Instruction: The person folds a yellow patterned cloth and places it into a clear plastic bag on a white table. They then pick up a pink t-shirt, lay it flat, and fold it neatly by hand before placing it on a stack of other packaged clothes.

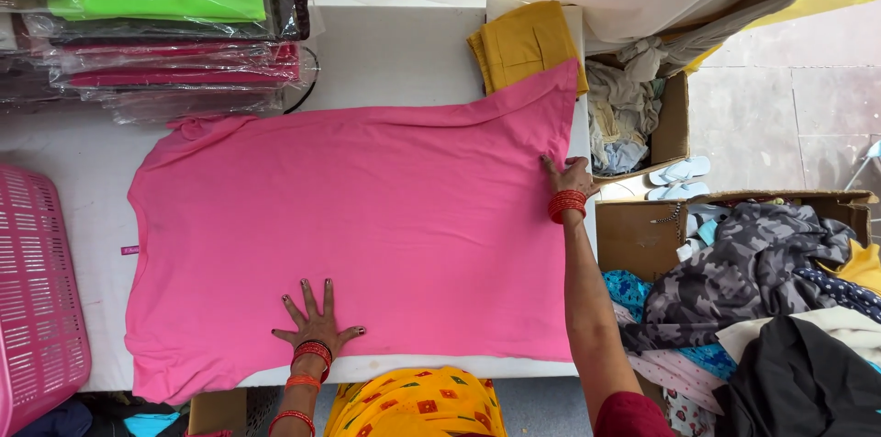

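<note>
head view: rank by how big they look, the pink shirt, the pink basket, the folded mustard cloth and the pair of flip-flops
1. pink shirt, by far the largest
2. pink basket, though it is cut off by the frame edge
3. folded mustard cloth, partly under the shirt
4. pair of flip-flops, smallest

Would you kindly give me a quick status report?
Left hand flat on pink shirt. Right hand at its hem edge. Mustard cloth beside it.

Bright, even daylight, soft shadows; glare on the plastic-wrapped garment stacks (174,70) at ten o'clock; sharp focus, slight edge distortion.
</note>
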